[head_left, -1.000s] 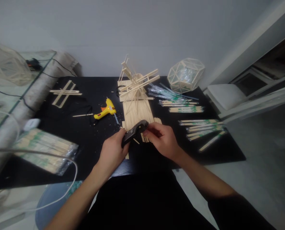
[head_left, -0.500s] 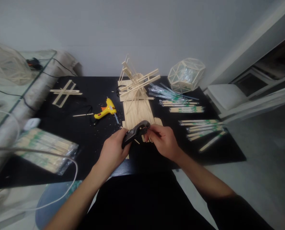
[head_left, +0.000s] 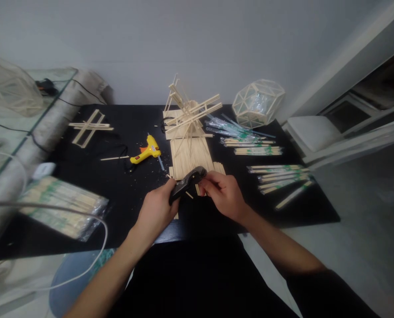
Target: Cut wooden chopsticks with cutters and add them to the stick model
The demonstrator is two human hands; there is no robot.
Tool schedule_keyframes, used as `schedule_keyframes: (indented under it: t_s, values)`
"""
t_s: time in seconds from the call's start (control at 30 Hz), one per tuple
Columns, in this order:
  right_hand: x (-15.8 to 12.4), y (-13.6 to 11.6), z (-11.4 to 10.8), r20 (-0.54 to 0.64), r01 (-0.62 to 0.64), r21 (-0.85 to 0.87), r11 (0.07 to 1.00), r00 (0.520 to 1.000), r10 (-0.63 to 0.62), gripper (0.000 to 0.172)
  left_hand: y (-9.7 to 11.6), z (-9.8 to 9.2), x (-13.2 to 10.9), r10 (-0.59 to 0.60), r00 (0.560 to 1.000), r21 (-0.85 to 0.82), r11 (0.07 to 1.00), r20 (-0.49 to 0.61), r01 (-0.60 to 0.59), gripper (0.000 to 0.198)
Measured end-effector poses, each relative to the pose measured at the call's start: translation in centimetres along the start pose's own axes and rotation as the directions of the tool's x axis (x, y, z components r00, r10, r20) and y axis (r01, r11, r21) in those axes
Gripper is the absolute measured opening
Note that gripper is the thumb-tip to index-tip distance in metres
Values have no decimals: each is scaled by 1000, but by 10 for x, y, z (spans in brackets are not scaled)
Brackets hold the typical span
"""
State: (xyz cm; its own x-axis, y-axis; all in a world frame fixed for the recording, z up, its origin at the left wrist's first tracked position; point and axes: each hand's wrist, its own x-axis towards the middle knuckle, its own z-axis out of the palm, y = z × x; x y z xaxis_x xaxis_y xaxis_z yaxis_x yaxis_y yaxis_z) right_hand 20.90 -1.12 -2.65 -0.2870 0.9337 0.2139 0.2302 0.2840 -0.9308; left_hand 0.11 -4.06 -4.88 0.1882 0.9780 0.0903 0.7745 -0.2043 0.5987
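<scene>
My left hand (head_left: 158, 204) is wrapped round the handles of a black hand tool (head_left: 187, 182), whose head points up and right. At that head, the fingers of my right hand (head_left: 223, 194) are pinched together; what they hold is too small to make out. Beneath and beyond the tool lies a flat mat of pale wooden sticks (head_left: 192, 157). A windmill-like stick structure (head_left: 193, 115) stands at the mat's far end. To the left of the mat rests a yellow glue gun (head_left: 147, 151) with a clear glue stick in its back.
Crossed sticks (head_left: 89, 128) lie on the black table (head_left: 133, 119) at the left. Wrapped stick packs (head_left: 64, 205) are front left, more packs (head_left: 279, 176) right. A stick polyhedron (head_left: 258, 104) stands back right. A white cable (head_left: 104, 238) loops at the front left.
Both hands keep nearly the same place and grip. The tool's head and my right fingertips have shifted very slightly.
</scene>
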Motion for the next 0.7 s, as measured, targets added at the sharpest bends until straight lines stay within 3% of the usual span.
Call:
schedule_keyframes:
  t_s: [0.23,0.43,0.7]
  values:
    - [1,-1,-1,22,-33,18,999,999,33,32,0,-2,2,11,1000,-14,1000,-11,-11,9]
    - [-1,6,4,7,-75,202,976,997,75,18,0,-4,1,-1,1000,-73,997,10,1,5]
    - [-2,1,2,40,-81,183,980,996,75,17,2,-5,1,38,999,-81,996,-7,-38,6]
